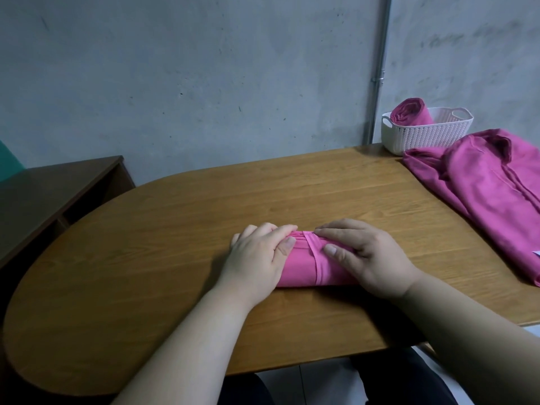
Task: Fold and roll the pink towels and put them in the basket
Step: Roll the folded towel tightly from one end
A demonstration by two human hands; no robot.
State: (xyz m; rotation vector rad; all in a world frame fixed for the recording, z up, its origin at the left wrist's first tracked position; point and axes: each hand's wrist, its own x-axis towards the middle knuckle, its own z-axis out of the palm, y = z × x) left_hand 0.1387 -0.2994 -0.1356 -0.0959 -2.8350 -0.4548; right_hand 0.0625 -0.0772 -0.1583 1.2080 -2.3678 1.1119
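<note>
The left hand (257,255) and the right hand (365,255) both lie on a pink towel roll (304,267), one at each end. The fingers (280,229) of each hand are bent over the far side of the roll, and the thumbs press on its top, so both hands grasp it. The roll lies flat on the wooden counter (146,258), near the front edge, with a hem band of the cloth across its middle.

At the far right corner of the counter stands a white plastic basket (432,135). A second roll (412,112) leans inside it, at the left end. Just in front of the basket lies a pile of loose pink towels (491,194), touching it. Left of the counter stands a dark brown shelf (58,182). Behind is a grey concrete wall (204,68) with a thin metal pipe (380,68) running up it.
</note>
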